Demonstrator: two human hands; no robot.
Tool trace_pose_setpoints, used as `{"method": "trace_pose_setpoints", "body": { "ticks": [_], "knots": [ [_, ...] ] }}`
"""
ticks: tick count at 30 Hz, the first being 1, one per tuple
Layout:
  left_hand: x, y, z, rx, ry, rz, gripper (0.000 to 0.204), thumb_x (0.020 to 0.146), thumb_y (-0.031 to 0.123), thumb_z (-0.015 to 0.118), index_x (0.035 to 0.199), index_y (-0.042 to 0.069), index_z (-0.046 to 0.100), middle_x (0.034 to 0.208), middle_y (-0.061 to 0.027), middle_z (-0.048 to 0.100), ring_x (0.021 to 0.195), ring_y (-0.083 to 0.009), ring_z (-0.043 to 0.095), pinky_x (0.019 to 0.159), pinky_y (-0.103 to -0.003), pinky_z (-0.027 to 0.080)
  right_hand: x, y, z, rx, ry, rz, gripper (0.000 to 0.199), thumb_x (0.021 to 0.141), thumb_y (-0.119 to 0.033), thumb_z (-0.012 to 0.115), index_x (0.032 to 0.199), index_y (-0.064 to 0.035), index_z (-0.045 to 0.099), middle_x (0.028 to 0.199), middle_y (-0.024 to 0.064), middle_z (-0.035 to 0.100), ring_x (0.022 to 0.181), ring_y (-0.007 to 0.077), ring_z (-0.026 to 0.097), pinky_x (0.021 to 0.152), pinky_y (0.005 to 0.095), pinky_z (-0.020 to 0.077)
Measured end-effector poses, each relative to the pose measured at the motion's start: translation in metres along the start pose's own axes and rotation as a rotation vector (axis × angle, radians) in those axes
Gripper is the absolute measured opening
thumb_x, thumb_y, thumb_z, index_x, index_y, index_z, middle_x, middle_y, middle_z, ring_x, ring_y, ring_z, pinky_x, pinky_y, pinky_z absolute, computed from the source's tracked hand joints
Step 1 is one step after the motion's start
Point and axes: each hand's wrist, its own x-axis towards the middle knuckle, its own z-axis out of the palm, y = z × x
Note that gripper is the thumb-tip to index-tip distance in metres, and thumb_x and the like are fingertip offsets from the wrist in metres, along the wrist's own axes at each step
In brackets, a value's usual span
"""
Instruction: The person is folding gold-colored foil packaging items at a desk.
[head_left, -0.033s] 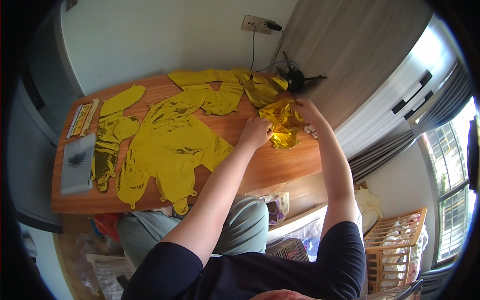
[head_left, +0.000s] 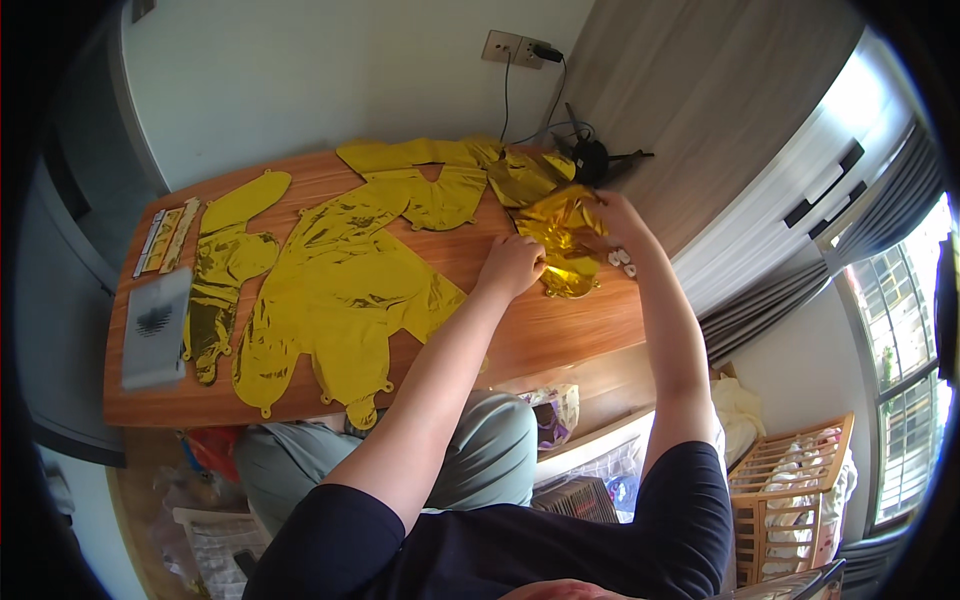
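Foil stretches away lengthwise, rounded end nearest (left hand pinches it; right hand, grip unclear).

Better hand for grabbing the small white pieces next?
Likely the right hand: it's nearer the small white pieces; the left hand sits across the crumpled gold foil.

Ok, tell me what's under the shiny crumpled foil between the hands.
Wood-grain tabletop shows along the near edge of the crumpled foil; whatever lies directly beneath it is covered.
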Motion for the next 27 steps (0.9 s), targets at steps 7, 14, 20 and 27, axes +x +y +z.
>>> {"method": "trace_pose_setpoints", "body": {
  "ticks": [7,14,20,27],
  "knots": [
    [-0.006,-0.012,-0.002,-0.020,0.003,-0.020,0.017,0.094,0.030,0.072,0.094,0.013,0.071,0.104,-0.0015,0.070,0.108,-0.0230,0.063,0.103,-0.043,0.038,0.043,-0.066,-0.040,-0.218,0.242,0.034,0.042,0.100,-0.039,0.063,0.123,-0.0053,0.071,0.104,0.0184,0.074,0.094,0.0326,0.070,0.082,0.0393,0.0526],
    [0.000,0.001,-0.001,-0.044,-0.018,-0.003,0.017,0.093,0.030,0.073,0.094,0.013,0.071,0.103,-0.0013,0.070,0.106,-0.0231,0.063,0.103,-0.043,0.038,0.049,-0.090,-0.088,-0.316,0.471,-0.125,0.036,0.100,-0.034,0.061,0.123,-0.0084,0.071,0.109,0.0206,0.073,0.104,0.0413,0.069,0.088,0.0433,0.0530],
    [0.001,0.003,-0.006,-0.073,-0.062,-0.033,0.023,0.090,0.034,0.076,0.098,0.013,0.071,0.107,-0.0029,0.071,0.107,-0.0227,0.065,0.104,-0.043,0.037,0.002,-0.127,-0.126,-0.041,0.989,-0.202,0.028,0.099,-0.025,0.062,0.119,-0.0092,0.074,0.106,0.0178,0.075,0.101,0.0368,0.071,0.088,0.0419,0.0545],
    [0.010,-0.004,-0.019,-0.207,-0.095,-0.062,0.062,0.101,0.066,0.049,0.127,0.011,0.065,0.128,-0.0100,0.066,0.122,-0.0276,0.062,0.107,-0.050,0.042,-0.172,-0.152,-0.074,-0.556,0.826,-0.725,0.033,0.080,0.005,0.066,0.110,-0.0063,0.076,0.099,0.0115,0.074,0.090,0.0284,0.071,0.080,0.0382,0.0548]
  ]
}}
